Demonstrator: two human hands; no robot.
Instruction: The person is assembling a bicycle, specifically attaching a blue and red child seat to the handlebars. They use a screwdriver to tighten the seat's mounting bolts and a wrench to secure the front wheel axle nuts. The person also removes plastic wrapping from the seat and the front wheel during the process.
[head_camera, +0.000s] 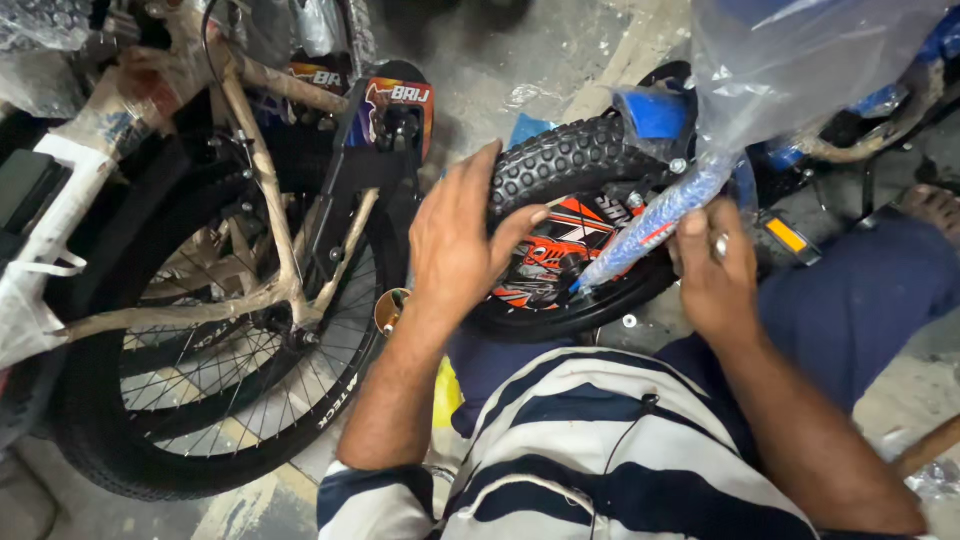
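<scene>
Fingers (505, 225) on wheel (575, 170), fork (655, 215) seemingly up-right

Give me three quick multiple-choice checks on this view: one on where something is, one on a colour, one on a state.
1. Where does the left hand rest?
A on the small knobby tyre
B on the big spoked wheel
C on the floor

2. What colour is the fork leg by the right hand?
A red
B blue
C green

3. How is the frame of the bicycle at left?
A bare
B wrapped in paper
C painted white

Answers: 1 A, the palm lies on the tread; 2 B, blue under clear plastic; 3 B, brown wrapping covers the tubes.
</scene>
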